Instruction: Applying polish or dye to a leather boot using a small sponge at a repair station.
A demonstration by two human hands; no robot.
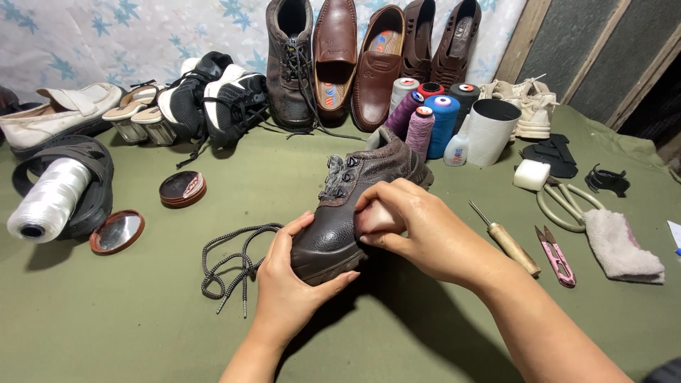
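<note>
Left hand (pixel 287 273) cups the toe of the dark brown, pebbled, unlaced shoe (pixel 355 206); right hand (pixel 415 227) presses a pale block (pixel 374 218) against it.

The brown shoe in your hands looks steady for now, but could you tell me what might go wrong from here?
The left hand only cups the toe of the brown shoe while the right hand presses its side, so the shoe may twist or slip. The loose lace lies right beside the left hand and could be dragged along. The awl and the pink snips lie close to the right forearm, which might knock them.
</note>
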